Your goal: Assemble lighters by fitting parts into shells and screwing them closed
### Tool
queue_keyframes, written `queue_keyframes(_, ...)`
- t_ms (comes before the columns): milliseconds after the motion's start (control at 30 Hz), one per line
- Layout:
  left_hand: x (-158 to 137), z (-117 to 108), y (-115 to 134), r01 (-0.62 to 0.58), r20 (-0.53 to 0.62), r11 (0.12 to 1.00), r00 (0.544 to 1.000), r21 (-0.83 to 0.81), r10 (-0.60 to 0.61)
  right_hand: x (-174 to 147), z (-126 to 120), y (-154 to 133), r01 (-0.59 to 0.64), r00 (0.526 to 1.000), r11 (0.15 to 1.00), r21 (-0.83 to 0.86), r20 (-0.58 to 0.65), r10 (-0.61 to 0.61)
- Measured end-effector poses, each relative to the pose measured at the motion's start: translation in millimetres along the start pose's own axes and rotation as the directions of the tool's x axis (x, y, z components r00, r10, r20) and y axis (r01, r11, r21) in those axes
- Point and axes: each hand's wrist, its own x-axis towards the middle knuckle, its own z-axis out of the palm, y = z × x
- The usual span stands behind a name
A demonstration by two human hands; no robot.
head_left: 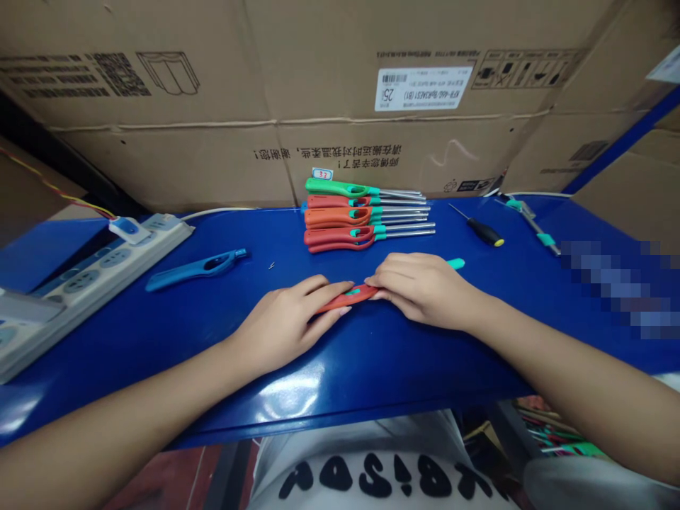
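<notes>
Between my two hands lies a red long-nosed lighter (340, 300) with a teal trigger. My left hand (297, 315) grips its handle end, thumb below and fingers above. The fingers of my right hand (417, 287) pinch its other end and cover most of it. A teal tip (455, 263) shows just beyond my right hand; whether it belongs to the same lighter I cannot tell. Behind my hands, several finished-looking lighters (340, 237), green, orange and red with metal tubes, are stacked in a row. To the left rests a blue lighter handle shell (199, 273).
A white power strip (90, 287) runs along the left side. At the right are a black screwdriver (484, 232) with a yellow end and a lighter nozzle part (539, 227). Tiny metal pins (271, 265) lie near the blue shell. Cardboard (329, 92) stands behind the blue table (382, 368).
</notes>
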Motion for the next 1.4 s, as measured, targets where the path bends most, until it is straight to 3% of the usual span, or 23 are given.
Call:
queue_keyframes(167,0.5,-1.6,-3.1,0.014,-0.006,0.999,1.000,0.047,-0.014,1.7,1.5,3.7,-0.025,1.000,1.000,0.006,-0.012,0.025)
queue_keyframes(500,1.3,-0.8,-7.3,0.005,0.013,0.996,1.000,-0.093,-0.004,1.3,-1.8,6.4,-0.012,1.000,0.991,-0.130,0.018,0.015)
queue_keyframes(600,2.2,-1.9,-9.3,0.017,0.020,0.999,1.000,-0.045,-0.017,1.2,-6.2,9.1,-0.070,0.996,0.988,-0.135,0.039,0.076)
queue_keyframes(767,3.2,-3.3,-13.6,0.061,0.029,0.994,0.998,0.089,-0.064,-9.0,-26.3,38.8,-0.188,0.971,0.962,-0.198,0.110,0.212)
queue_keyframes(967,4.5,-2.7,-17.3,0.117,-0.022,0.984,0.993,0.132,-0.115,-27.9,-36.8,76.0,-0.277,0.927,0.931,-0.236,0.189,0.324)
queue_keyframes(1400,5.7,-3.8,-19.4,0.106,-0.029,0.992,0.994,0.073,-0.104,-24.4,-25.6,74.6,-0.149,0.975,0.981,-0.121,0.149,0.166)
